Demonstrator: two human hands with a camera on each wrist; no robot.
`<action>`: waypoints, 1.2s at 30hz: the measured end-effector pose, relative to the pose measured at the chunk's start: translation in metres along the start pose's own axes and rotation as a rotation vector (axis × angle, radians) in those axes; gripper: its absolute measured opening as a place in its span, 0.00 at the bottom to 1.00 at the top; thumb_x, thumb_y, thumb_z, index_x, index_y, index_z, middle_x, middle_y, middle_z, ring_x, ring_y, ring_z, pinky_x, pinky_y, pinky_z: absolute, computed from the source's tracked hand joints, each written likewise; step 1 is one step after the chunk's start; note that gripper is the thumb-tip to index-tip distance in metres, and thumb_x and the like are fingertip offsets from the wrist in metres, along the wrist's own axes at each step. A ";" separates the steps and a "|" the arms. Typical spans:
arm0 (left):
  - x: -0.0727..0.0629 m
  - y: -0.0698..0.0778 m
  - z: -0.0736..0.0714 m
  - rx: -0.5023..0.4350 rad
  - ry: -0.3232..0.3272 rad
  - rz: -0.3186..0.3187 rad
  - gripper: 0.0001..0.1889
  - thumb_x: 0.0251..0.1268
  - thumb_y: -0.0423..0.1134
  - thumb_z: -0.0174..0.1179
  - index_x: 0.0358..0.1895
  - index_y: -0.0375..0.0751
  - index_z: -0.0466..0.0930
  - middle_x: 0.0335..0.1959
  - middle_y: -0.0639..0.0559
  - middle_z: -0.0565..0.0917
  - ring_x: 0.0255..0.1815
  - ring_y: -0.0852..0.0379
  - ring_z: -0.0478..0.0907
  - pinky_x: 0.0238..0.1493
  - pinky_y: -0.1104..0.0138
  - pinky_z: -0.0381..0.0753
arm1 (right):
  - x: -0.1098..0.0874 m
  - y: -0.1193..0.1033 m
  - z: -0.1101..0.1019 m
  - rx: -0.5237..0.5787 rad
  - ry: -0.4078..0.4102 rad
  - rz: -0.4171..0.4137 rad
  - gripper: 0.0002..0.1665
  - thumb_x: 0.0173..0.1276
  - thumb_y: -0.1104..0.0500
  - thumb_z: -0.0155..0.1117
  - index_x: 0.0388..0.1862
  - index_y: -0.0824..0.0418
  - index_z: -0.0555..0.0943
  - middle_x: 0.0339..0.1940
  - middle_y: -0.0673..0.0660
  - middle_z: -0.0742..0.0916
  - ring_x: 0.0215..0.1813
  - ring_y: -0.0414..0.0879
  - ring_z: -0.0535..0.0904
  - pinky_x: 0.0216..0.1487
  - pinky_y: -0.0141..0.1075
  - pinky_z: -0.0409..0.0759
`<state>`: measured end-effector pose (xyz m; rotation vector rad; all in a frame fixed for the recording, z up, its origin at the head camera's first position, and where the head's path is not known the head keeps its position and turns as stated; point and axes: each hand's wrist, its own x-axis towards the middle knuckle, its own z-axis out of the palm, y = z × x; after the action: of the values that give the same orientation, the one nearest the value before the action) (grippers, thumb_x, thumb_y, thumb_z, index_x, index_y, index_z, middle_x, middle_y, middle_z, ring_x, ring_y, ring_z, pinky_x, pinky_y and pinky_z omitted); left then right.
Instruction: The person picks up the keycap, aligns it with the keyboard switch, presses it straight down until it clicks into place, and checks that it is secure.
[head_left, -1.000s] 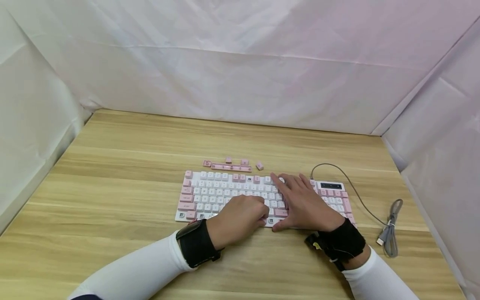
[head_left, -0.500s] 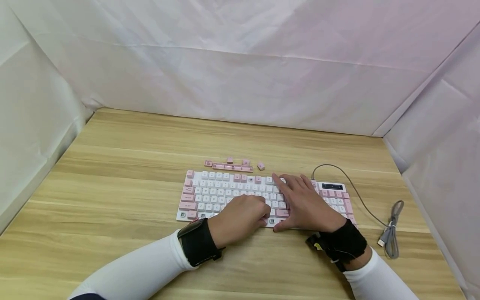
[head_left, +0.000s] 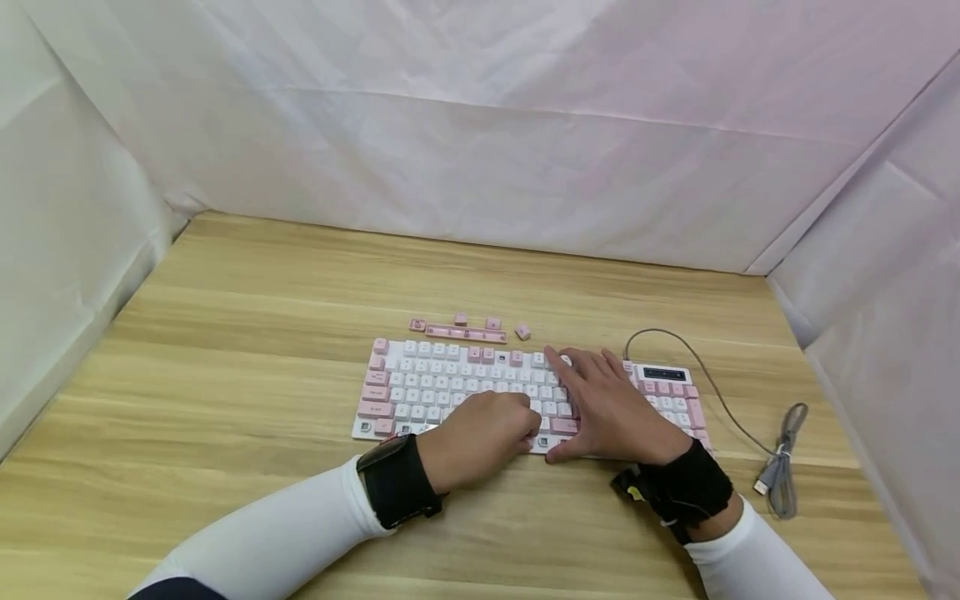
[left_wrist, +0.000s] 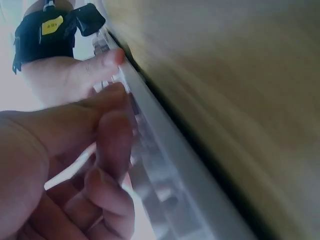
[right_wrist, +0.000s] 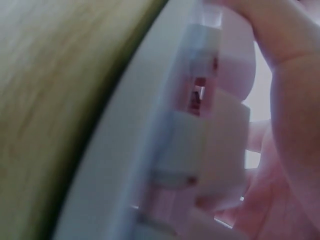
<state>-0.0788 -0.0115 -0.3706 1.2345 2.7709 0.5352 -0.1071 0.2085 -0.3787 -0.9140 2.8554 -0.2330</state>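
Observation:
A pink-and-white keyboard (head_left: 426, 382) lies on the wooden table. My left hand (head_left: 483, 435) is curled over its front row, thumb and index finger pinching at a keycap, which the fingers mostly hide. The same left hand (left_wrist: 85, 150) shows bent fingers against the key edge in the left wrist view. Just right of it, a bare switch (head_left: 543, 442) shows in the front row. With spread fingers, my right hand (head_left: 611, 410) rests across the keyboard's right part, thumb at the front edge. Its palm side (right_wrist: 295, 100) arches over the keys in the right wrist view.
Behind the keyboard lie an upturned pink spacebar (head_left: 466, 334) and several loose pink keycaps (head_left: 522, 332). A grey USB cable (head_left: 783, 462), bundled, sits to the right, its lead running to the keyboard's back. White cloth walls (head_left: 480, 158) surround the table.
Both hands keep their places on the keyboard. The head view has shifted very slightly; nothing else visibly moves.

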 end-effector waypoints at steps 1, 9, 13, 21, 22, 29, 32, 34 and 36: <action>-0.001 -0.001 0.000 0.003 0.000 0.000 0.08 0.64 0.35 0.65 0.27 0.50 0.82 0.26 0.60 0.78 0.24 0.67 0.70 0.25 0.74 0.69 | 0.000 0.000 0.000 -0.001 0.001 -0.003 0.82 0.36 0.22 0.77 0.82 0.59 0.51 0.73 0.64 0.70 0.74 0.59 0.64 0.77 0.62 0.49; -0.003 -0.001 -0.002 0.027 0.017 0.003 0.07 0.64 0.36 0.65 0.27 0.50 0.82 0.26 0.60 0.78 0.24 0.67 0.71 0.25 0.72 0.70 | 0.001 -0.001 -0.001 -0.025 0.021 -0.013 0.82 0.35 0.22 0.77 0.81 0.59 0.52 0.72 0.63 0.71 0.72 0.58 0.66 0.76 0.61 0.52; -0.002 -0.002 -0.002 0.001 0.020 0.012 0.07 0.64 0.35 0.65 0.27 0.50 0.82 0.26 0.61 0.78 0.24 0.67 0.71 0.26 0.73 0.70 | 0.000 -0.001 -0.001 -0.024 0.022 -0.014 0.81 0.36 0.22 0.77 0.81 0.60 0.52 0.72 0.63 0.71 0.73 0.58 0.66 0.76 0.61 0.53; -0.005 -0.009 -0.017 -0.054 0.026 0.015 0.02 0.64 0.38 0.67 0.35 0.50 0.87 0.31 0.61 0.84 0.28 0.68 0.76 0.30 0.73 0.75 | 0.001 -0.003 0.000 -0.016 0.016 -0.010 0.81 0.37 0.22 0.76 0.82 0.59 0.51 0.73 0.63 0.70 0.73 0.58 0.65 0.76 0.59 0.51; -0.006 -0.010 -0.021 -0.054 0.035 0.006 0.02 0.63 0.39 0.68 0.37 0.50 0.88 0.33 0.60 0.85 0.30 0.67 0.78 0.32 0.72 0.76 | 0.002 -0.003 0.000 -0.014 0.014 -0.010 0.81 0.37 0.22 0.76 0.82 0.59 0.51 0.73 0.63 0.70 0.73 0.58 0.65 0.76 0.60 0.51; -0.005 -0.042 -0.058 -0.019 0.093 -0.095 0.09 0.60 0.39 0.72 0.43 0.46 0.89 0.38 0.55 0.90 0.36 0.61 0.85 0.37 0.68 0.82 | 0.009 -0.006 0.001 -0.008 0.009 -0.007 0.82 0.37 0.22 0.76 0.82 0.58 0.50 0.74 0.63 0.69 0.74 0.59 0.64 0.77 0.60 0.49; -0.001 -0.063 -0.071 0.023 0.086 -0.150 0.09 0.59 0.38 0.72 0.43 0.45 0.89 0.38 0.54 0.90 0.35 0.59 0.85 0.38 0.67 0.83 | 0.011 -0.007 0.002 -0.008 0.007 -0.009 0.82 0.37 0.22 0.76 0.82 0.58 0.50 0.74 0.63 0.69 0.73 0.59 0.64 0.77 0.60 0.50; 0.003 -0.077 -0.076 0.056 0.073 -0.186 0.09 0.59 0.37 0.72 0.43 0.44 0.88 0.37 0.53 0.89 0.34 0.58 0.84 0.36 0.66 0.83 | 0.013 -0.008 0.003 -0.009 0.001 -0.009 0.81 0.37 0.22 0.76 0.82 0.58 0.50 0.74 0.63 0.69 0.74 0.58 0.64 0.77 0.60 0.49; 0.007 -0.089 -0.080 0.096 0.057 -0.211 0.09 0.60 0.37 0.72 0.43 0.44 0.88 0.38 0.52 0.89 0.34 0.57 0.84 0.35 0.64 0.83 | 0.014 -0.009 0.003 -0.011 -0.004 -0.011 0.81 0.37 0.22 0.76 0.82 0.57 0.49 0.74 0.63 0.69 0.74 0.58 0.64 0.77 0.60 0.49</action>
<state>-0.1622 -0.0849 -0.3253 0.9386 2.9589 0.4316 -0.1128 0.1929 -0.3813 -0.9309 2.8516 -0.2165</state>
